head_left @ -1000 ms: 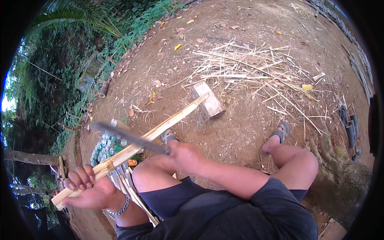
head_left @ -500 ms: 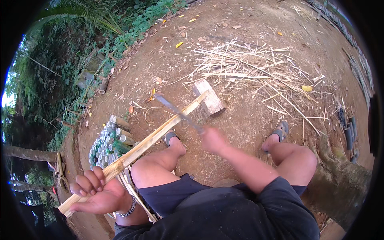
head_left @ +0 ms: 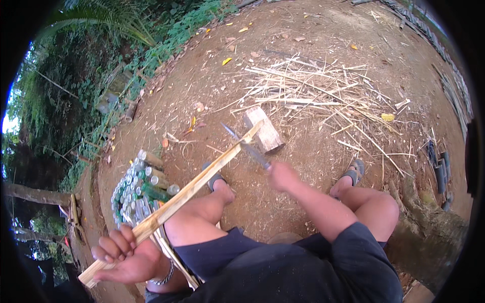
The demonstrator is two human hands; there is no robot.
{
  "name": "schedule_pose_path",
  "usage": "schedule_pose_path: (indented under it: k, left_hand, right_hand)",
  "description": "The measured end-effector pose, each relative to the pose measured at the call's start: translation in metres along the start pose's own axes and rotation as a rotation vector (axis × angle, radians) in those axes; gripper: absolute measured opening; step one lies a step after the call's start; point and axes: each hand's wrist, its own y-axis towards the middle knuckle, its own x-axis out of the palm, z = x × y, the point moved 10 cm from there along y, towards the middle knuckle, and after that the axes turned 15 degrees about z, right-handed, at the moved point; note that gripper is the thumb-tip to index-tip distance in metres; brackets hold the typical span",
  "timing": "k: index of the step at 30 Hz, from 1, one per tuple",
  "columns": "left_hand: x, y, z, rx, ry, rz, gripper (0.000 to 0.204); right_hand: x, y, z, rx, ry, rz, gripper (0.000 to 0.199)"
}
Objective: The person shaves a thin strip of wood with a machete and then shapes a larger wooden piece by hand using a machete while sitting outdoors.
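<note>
My left hand (head_left: 127, 256) is closed round the near end of a long pale bamboo slat (head_left: 189, 188), which slants up and away to the right. The slat's far tip lies over a squared wood block (head_left: 269, 135) on the ground. In my right hand (head_left: 283, 177) is the handle of a long-bladed knife (head_left: 258, 156). Its blade crosses the slat a little short of the far tip; whether the edge bites into the wood cannot be made out. More thin pale strips (head_left: 169, 247) lean beside my left thigh.
A heap of shavings and thin strips (head_left: 323, 96) spreads beyond the block. Upturned glass bottles (head_left: 136, 187) cluster left of my left leg. A thick tree trunk or root (head_left: 427, 237) stands at my right, with dark tubes (head_left: 442, 171) past it. Green plants (head_left: 121, 30) border the far left.
My right hand has moved right and toward me, bringing the knife nearer the slat's far tip. The slat has shifted slightly, its far end a little lower in the view.
</note>
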Motion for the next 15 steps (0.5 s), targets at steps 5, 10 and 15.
schedule_pose_path:
  k: [5, 10, 15]
  left_hand:
    - [0.000, 0.014, -0.008, 0.022, 0.053, 0.034, 0.048]
    - [0.007, 0.023, -0.018, -0.046, 0.009, -0.022, 0.046]
    - [0.001, 0.036, -0.019, 0.001, 0.073, -0.017, 0.044]
  right_hand:
    - [0.005, -0.053, -0.122, -0.347, 0.094, -0.140, 0.027]
    - [0.072, 0.047, 0.029, 0.005, 0.056, -0.094, 0.028]
    - [0.023, 0.012, -0.103, -0.359, 0.073, -0.011, 0.025]
